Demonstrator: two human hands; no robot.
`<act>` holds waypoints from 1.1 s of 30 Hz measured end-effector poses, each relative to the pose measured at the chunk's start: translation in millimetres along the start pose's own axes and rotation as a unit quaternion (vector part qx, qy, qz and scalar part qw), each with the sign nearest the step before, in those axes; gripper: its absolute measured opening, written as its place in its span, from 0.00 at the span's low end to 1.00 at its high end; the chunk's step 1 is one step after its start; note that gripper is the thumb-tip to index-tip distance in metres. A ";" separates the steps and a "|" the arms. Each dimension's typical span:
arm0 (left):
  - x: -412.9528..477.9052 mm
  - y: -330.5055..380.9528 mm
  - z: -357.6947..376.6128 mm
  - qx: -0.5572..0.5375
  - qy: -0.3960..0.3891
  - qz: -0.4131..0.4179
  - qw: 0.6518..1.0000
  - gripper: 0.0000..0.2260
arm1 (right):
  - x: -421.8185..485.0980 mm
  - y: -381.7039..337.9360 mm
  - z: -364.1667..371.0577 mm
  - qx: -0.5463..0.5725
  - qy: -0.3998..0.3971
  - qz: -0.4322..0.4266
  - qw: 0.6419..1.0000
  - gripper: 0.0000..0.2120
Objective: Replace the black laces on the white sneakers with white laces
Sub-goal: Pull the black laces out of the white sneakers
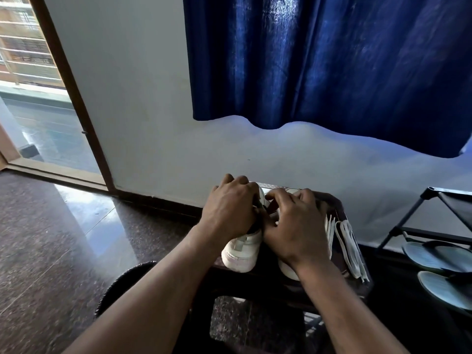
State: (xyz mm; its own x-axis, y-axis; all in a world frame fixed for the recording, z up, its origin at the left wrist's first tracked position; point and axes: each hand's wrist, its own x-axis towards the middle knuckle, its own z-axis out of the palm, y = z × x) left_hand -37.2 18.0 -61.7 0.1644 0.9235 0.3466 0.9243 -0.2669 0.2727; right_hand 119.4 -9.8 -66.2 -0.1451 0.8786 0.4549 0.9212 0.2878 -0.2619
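Left sneaker (pixel 241 251): heel toward you, toe to the wall (pixel 153 123). Your left hand (pixel 229 208) grips it; right hand (pixel 296 226): hold cannot be told.

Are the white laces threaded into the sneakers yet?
No, the white laces lie loose on the stool, beside the sneakers.
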 end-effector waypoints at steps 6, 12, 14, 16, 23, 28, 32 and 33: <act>0.5 -11.8 1.3 -0.035 0.054 -0.004 0.998 0.04 | -1.4 -9.2 -8.5 0.013 -0.066 0.020 0.998 0.19; -4.6 -11.3 5.0 -0.029 0.082 0.006 0.996 0.05 | 2.2 -6.4 -13.1 0.163 -0.041 0.104 0.980 0.10; -4.6 -11.7 6.9 -0.029 0.086 0.005 0.996 0.04 | 5.4 -7.7 -19.4 0.282 -0.061 0.141 0.947 0.05; -4.2 -11.4 9.0 -0.030 0.087 0.006 0.996 0.04 | 10.9 -6.5 -33.1 0.447 -0.042 0.168 0.877 0.07; -2.0 -14.8 11.1 -0.038 0.076 0.025 0.996 0.08 | 27.4 18.3 -57.5 0.597 0.160 0.162 0.769 0.09; 1.6 -21.1 12.1 -0.042 0.064 0.061 0.995 0.08 | 20.9 19.5 -19.2 0.328 0.138 0.095 0.930 0.08; 2.9 -27.1 12.2 -0.061 0.043 0.080 0.994 0.09 | 12.4 14.7 -3.8 0.045 0.079 0.054 0.994 0.16; 2.0 -26.7 11.4 -0.071 0.050 0.079 0.993 0.08 | 11.8 12.4 -1.0 0.043 0.072 0.045 0.995 0.16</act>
State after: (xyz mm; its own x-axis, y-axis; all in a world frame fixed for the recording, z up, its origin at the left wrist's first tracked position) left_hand -57.7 30.1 -78.5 0.2624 0.8365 0.4810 0.8302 -0.4498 0.3294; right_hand 129.4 3.8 -63.2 -0.0036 0.8406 0.5416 0.8930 0.2465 -0.3766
